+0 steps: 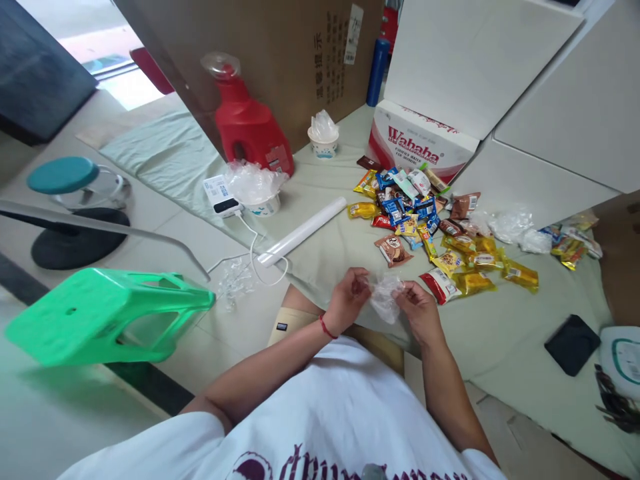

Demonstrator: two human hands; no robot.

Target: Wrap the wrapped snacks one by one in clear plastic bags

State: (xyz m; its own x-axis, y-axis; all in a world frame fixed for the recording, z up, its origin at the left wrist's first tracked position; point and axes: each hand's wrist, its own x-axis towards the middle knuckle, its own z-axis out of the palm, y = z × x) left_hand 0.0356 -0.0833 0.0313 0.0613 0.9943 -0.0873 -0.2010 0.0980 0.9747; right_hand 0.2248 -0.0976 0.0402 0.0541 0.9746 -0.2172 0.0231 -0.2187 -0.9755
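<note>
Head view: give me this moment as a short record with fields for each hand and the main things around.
Left hand: pinches crumpled clear plastic
Right hand: pinches its other side
Ahead: pile of wrapped snacks, in front of the Wahaha box
Left of pile: white roll
Farther left: red bottle, green stool

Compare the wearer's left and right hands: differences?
Wrist: the left hand wears a red bracelet; the right hand has none visible.
Side: the left hand is at the left edge of the clear plastic, the right hand at its right.
Surroundings: the right hand is nearer the red-and-white packet than the left hand is.
Shared: both have fingers on the plastic.
</note>
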